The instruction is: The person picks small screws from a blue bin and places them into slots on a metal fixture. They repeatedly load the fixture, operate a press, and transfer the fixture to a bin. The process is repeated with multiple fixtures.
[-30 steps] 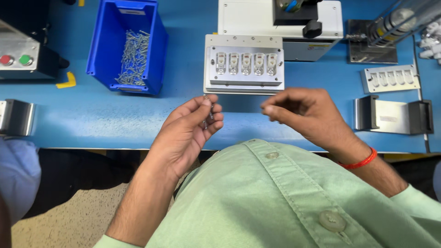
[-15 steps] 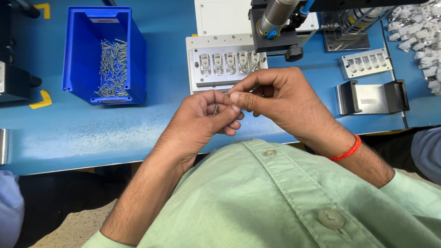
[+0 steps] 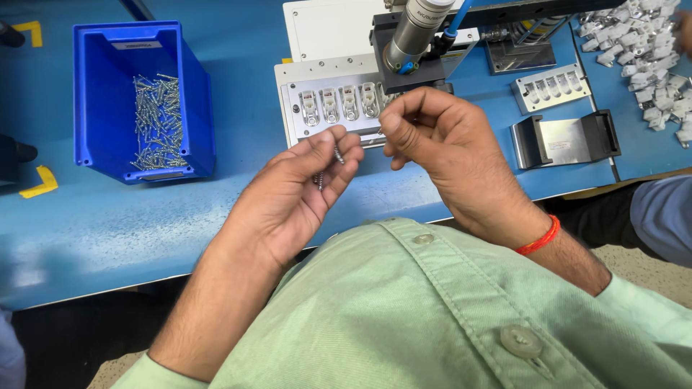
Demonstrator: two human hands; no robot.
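Observation:
My left hand (image 3: 306, 184) is cupped above the blue bench, holding several small silver screws (image 3: 337, 153) between its fingers and palm. Just to its right, my right hand (image 3: 440, 144) has its fingertips pinched together; whether a screw sits between them cannot be seen. Behind both hands lies a metal fixture plate (image 3: 292, 115) with a row of small white parts (image 3: 340, 103) seated in pockets. A cylindrical metal tool head (image 3: 413, 32) hangs over the plate's right end.
A blue bin (image 3: 108, 72) with several loose screws stands at the far left. A second pocketed metal plate (image 3: 551, 88), a grey bracket (image 3: 566, 140) and a heap of white plastic parts (image 3: 649, 50) lie at the right. Another person's blue sleeve (image 3: 663, 216) is at the right edge.
My hands were apart, came together, and have separated slightly again. The right hand has lifted toward the fixture plate. The camera view has shifted.

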